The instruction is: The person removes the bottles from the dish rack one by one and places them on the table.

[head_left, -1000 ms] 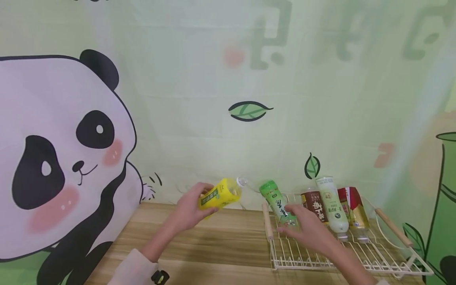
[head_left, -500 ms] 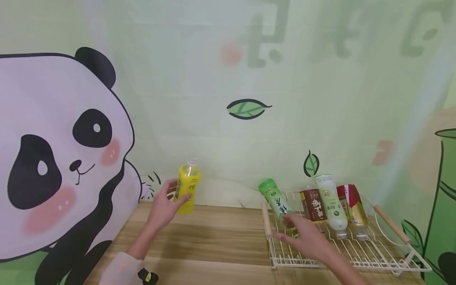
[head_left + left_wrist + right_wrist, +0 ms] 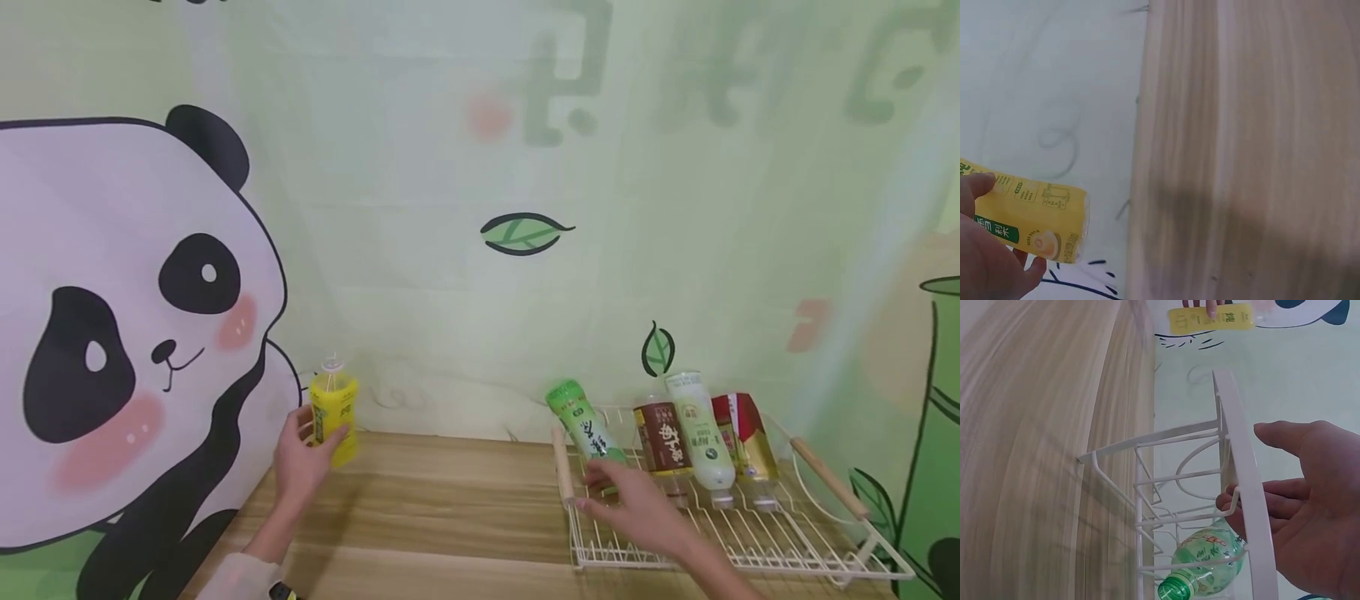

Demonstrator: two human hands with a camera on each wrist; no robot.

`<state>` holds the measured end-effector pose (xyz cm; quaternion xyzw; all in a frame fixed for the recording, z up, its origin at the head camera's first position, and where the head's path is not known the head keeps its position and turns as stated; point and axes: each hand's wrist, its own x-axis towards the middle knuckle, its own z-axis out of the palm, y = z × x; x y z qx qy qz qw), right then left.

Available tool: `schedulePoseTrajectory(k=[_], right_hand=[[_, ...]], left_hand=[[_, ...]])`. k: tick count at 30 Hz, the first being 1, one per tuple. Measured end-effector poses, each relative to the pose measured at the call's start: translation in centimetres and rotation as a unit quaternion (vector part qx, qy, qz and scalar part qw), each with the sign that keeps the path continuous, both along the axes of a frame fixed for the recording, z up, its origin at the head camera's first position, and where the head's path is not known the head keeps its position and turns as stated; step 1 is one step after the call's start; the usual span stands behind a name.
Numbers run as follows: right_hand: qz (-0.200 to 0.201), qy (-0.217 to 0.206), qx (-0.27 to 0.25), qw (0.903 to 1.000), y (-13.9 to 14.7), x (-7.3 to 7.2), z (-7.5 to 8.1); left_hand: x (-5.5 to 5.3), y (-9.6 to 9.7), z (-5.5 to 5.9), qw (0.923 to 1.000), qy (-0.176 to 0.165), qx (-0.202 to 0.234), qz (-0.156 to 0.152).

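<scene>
My left hand (image 3: 303,457) holds a yellow-labelled drink bottle (image 3: 333,417) upright above the back left of the table. In the left wrist view the lower part of the yellow bottle (image 3: 1035,215) shows, thumb and fingers around it. On the right, my right hand (image 3: 637,504) is over the rack's left side, beside a green bottle (image 3: 583,421) that leans in the rack cap-down. In the right wrist view the right hand (image 3: 1316,506) has its thumb apart and its fingers lightly bent near the green bottle (image 3: 1210,556); whether they touch it I cannot tell.
A white wire rack (image 3: 660,557) with wooden handles stands on the right of the wooden table (image 3: 442,500). Leaning in it are a dark red-labelled bottle (image 3: 662,437), a white bottle (image 3: 701,429) and a red-and-gold bottle (image 3: 746,437). A panda-printed cloth (image 3: 420,292) hangs behind.
The left hand has carried the yellow bottle leftward, away from the rack, turning it from tilted to upright. My right hand has shifted slightly down and stays by the green bottle.
</scene>
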<state>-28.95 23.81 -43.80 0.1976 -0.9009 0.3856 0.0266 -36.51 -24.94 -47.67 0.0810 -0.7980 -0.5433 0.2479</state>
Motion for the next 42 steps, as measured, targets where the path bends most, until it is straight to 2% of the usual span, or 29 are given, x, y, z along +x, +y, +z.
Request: schedulePoseTrajectory(k=[8, 17, 25, 30, 33, 36, 39, 42], right_hand=[[0.045, 0.029, 0.007, 0.9986, 0.3, -0.2, 0.1], [0.021, 0.016, 0.002, 0.9996, 0.7, 0.0, 0.1], [0.017, 0.040, -0.002, 0.9991, 1.5, -0.1, 0.1], [-0.040, 0.083, -0.025, 0.9954, 2.1, -0.8, 0.8], [-0.085, 0.116, -0.034, 0.9890, 2.4, -1.5, 1.3], [-0.118, 0.139, -0.040, 0.9823, 2.6, -2.1, 1.7], [-0.136, 0.145, -0.044, 0.9791, 2.9, -3.0, 2.2], [-0.142, 0.135, -0.038, 0.9799, 3.3, -3.7, 2.6]], left_hand=[[0.1, -1.8, -2.1, 0.9990, -0.005, 0.002, 0.045], [0.7, -2.7, -4.1, 0.9977, -0.040, 0.006, 0.054], [1.1, -3.1, -4.8, 0.9952, -0.061, 0.010, 0.076], [0.9, -3.3, -4.8, 0.9958, -0.054, 0.003, 0.074], [0.7, -3.5, -4.9, 0.9968, -0.043, -0.002, 0.068], [0.7, -3.8, -5.2, 0.9966, -0.045, -0.002, 0.069], [0.5, -4.1, -5.3, 0.9957, -0.059, 0.000, 0.072], [0.3, -4.2, -5.2, 0.9950, -0.070, -0.005, 0.071]])
